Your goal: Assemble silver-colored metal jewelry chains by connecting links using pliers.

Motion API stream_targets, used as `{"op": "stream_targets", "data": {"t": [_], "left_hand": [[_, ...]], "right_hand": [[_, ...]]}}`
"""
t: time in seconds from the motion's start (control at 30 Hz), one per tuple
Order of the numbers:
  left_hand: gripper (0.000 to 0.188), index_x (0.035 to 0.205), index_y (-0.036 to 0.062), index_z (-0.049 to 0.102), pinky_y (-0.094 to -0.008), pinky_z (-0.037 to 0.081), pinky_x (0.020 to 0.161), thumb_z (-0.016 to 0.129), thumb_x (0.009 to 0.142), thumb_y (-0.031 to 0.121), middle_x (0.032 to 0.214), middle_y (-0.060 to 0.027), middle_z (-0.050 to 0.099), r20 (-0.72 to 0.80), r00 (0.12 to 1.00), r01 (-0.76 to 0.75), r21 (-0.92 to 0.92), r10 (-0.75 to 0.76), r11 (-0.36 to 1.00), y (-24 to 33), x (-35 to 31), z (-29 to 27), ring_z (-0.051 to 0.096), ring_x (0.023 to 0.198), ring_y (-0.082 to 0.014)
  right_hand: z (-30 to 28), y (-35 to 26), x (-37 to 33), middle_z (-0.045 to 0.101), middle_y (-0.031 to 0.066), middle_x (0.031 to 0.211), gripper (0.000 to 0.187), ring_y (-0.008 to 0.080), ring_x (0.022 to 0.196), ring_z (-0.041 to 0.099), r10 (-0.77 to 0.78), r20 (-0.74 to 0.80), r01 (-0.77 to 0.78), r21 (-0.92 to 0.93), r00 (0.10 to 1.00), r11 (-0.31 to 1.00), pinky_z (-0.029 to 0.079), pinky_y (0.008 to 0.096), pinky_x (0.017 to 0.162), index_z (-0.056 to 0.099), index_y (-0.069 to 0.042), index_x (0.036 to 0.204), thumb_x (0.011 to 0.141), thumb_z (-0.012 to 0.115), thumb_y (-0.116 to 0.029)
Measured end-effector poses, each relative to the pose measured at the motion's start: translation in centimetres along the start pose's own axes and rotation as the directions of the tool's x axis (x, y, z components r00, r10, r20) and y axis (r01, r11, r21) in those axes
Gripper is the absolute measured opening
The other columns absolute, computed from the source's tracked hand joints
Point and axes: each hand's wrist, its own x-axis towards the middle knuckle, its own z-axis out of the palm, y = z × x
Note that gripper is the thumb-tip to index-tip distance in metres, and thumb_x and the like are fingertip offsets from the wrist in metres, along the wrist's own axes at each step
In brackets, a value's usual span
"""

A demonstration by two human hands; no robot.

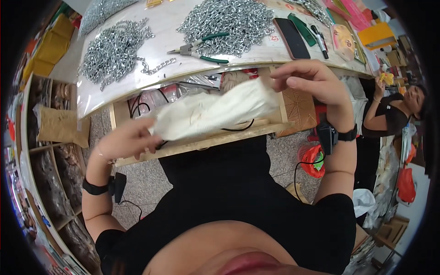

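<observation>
A white folded cloth (215,112) is stretched between my two hands, over an open wooden drawer (247,131) below the table edge. Its left end is gripped by my left hand (128,141), whose fingers look slightly blurred. At the other end, my right hand (314,82) closes on the cloth's upper right corner with bent fingers; part of that grip is hidden. Beneath the cloth, the drawer holds plastic packets and black cable, mostly covered. Just beyond, on the table, lie pliers (197,49) with green handles, their jaws pointing left.
Two heaps of silver chain, a left pile (112,55) and a middle pile (227,27), cover much of the table. A phone (292,37) and a black marker (319,41) lie right. Wooden shelving (52,146) stands left. Another person (394,110) sits at right, near a red basket (310,160).
</observation>
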Motion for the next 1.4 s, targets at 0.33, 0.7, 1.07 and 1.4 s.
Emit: {"op": "stream_targets", "data": {"t": [0.33, 0.7, 1.07, 1.4], "left_hand": [[0.046, 0.136, 0.0091, 0.060, -0.0375, 0.057, 0.073, 0.072, 0.092, 0.009, 0.101, -0.0127, 0.074, -0.140, 0.768, -0.357, 0.716, 0.624, 0.600, -1.8, -0.2, 2.4, 0.071, 0.083, -0.0254], [0.036, 0.123, 0.0153, 0.069, -0.0460, 0.058, 0.077, 0.068, 0.087, 0.013, 0.090, -0.0110, 0.072, 0.275, 0.907, -0.383, 0.853, 0.319, 0.355, -3.8, 4.0, 5.0, 0.072, 0.088, -0.0329], [0.036, 0.121, 0.0117, 0.067, -0.0479, 0.057, 0.080, 0.067, 0.084, 0.010, 0.086, -0.0132, 0.074, 0.041, 0.988, -0.005, 0.973, -0.147, 0.232, -6.1, 3.4, 0.7, 0.072, 0.091, -0.0359], [0.075, 0.146, 0.0021, 0.047, -0.0482, 0.041, 0.112, 0.080, 0.081, 0.022, 0.146, -0.0225, 0.052, 0.213, 0.866, -0.426, 0.788, 0.452, 0.445, -2.1, 3.5, 4.7, 0.049, 0.136, -0.0410]], "right_hand": [[3.1, 2.8, -1.9, 0.069, 0.0077, 0.084, 0.029, 0.0158, 0.076, 0.064, 0.351, -0.128, -0.355, -0.594, 0.927, 0.721, 0.052, 0.0297, 0.071, 0.070, 0.001, 0.108, 0.087, 0.081, -0.016], [7.7, 6.1, -0.8, 0.055, 0.0114, 0.068, 0.034, 0.0286, 0.064, 0.058, 0.374, 0.023, -0.257, -0.686, 0.927, 0.680, 0.045, 0.0380, 0.060, 0.057, -0.004, 0.084, 0.073, 0.087, -0.017], [7.0, 8.6, -1.4, 0.056, 0.0078, 0.068, 0.033, 0.0311, 0.065, 0.059, 0.234, -0.032, -0.168, -0.788, 0.972, 0.592, 0.045, 0.0415, 0.058, 0.054, -0.008, 0.076, 0.074, 0.085, -0.021], [5.6, 9.2, -0.8, 0.056, 0.0039, 0.069, 0.025, 0.0256, 0.067, 0.062, -0.152, 0.157, 0.212, -0.848, 0.976, 0.486, 0.048, 0.0392, 0.057, 0.057, -0.011, 0.076, 0.072, 0.081, -0.019]]}}
